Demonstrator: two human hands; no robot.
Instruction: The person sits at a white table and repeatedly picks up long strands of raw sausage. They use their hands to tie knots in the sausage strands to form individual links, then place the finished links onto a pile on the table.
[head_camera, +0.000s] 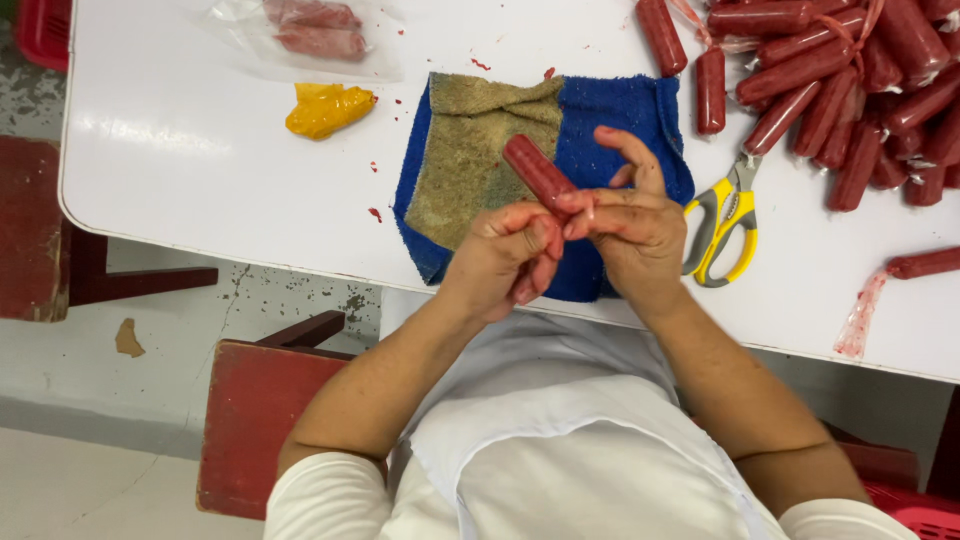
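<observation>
Apron: white apron is filling the bottom of the view, closest to the camera, between the two forearms.
Left hand: left hand is curling its fingers shut, the grip pinching the lower end of the red sausage between thumb and fingertips.
Right hand: right hand is meeting the left at the same end, thumb and middle fingers pressing on the sausage's tip, index finger lifting free and pointing up.
Sausage relative to grip: only its lower end is sitting inside both grips; the rest is sticking out up and to the left, tilted, above the hands.
Sausage place: it is being held in the air over the blue towel, near the front edge of the tabletop.
Towel: a tan cloth is lying on its left half.
Scissors: yellow-handled scissors are lying just beside the right hand, on the towel's right.
Pile: many red sausages are lying heaped at the far right corner.
Far left: a clear bag of sausages and a yellow lump are lying near the far edge.
</observation>
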